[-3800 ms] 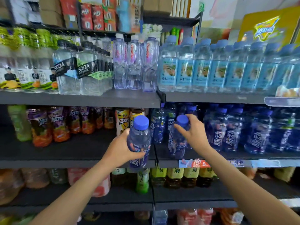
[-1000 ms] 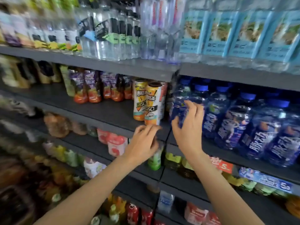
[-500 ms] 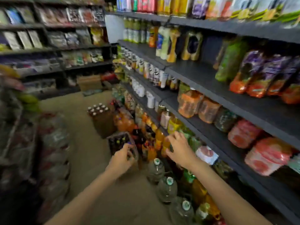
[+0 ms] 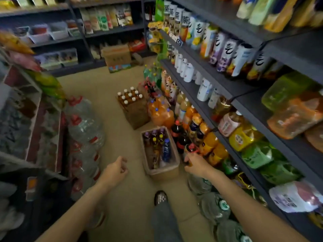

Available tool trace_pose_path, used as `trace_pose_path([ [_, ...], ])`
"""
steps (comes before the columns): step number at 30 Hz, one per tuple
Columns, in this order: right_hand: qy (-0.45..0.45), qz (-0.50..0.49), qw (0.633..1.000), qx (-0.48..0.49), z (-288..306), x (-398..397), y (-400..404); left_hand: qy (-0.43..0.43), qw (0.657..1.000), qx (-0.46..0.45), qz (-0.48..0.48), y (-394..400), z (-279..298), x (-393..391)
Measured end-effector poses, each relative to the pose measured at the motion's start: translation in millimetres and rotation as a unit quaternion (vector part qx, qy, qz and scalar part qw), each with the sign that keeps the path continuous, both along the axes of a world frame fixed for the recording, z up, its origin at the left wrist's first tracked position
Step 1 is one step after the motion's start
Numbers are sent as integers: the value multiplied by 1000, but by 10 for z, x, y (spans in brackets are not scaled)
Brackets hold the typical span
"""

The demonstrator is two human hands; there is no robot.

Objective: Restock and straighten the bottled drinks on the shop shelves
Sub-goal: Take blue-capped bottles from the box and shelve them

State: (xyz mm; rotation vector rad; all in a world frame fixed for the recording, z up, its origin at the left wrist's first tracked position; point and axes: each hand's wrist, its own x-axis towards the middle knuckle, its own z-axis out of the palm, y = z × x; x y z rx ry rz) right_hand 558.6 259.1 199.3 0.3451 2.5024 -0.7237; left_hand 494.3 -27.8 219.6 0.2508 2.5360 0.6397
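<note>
Both hands (image 4: pixel 115 169) (image 4: pixel 196 165) have left the shelf, now above the floor crate (image 4: pixel 161 172).

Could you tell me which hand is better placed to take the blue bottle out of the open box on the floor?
Probably right: the right hand hovers beside the open box holding the blue bottle, while the left hand hangs farther away.

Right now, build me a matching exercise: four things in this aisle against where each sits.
Things:
1. open cardboard box of mixed bottles
2. large clear water jugs with red caps
3. white squat bottles
4. brown bottles with white caps

Places:
A. stacked along the aisle's left side
B. floor, ahead of both hands
C. on a shelf, right side
D. atop a carton farther down the aisle

Pairs: 1-B, 2-A, 3-C, 4-D
</note>
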Motion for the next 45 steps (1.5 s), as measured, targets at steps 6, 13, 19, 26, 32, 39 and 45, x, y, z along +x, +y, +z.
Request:
trace_pose_path([
  [6,-73,-48,996,-25,-1018,-1296,136,-43,999,-25,-3,271,-654,-1437],
  [13,-96,-109,989,-17,-2482,-2346,117,-70,996,-3,-47,754,-1887,-2728],
  [19,-72,-21,996,44,-4402,-2980,293,-85,995,4,-47,924,-3739,-3356],
  [26,-48,5,984,169,-5801,-3906,425,-83,995,11,-56,798,-5041,-3595],
  [32,-87,-8,977,197,-5855,-3658,190,-122,990,-2,-65,716,-5118,-3556],
  [39,-71,47,996,37,-4225,-3251,129,-195,976,49,-86,1267,-4142,-3497],
  [45,67,66,995,-19,-992,-3307,563,-264,910,158,-279,1939,-1903,-3269],
])
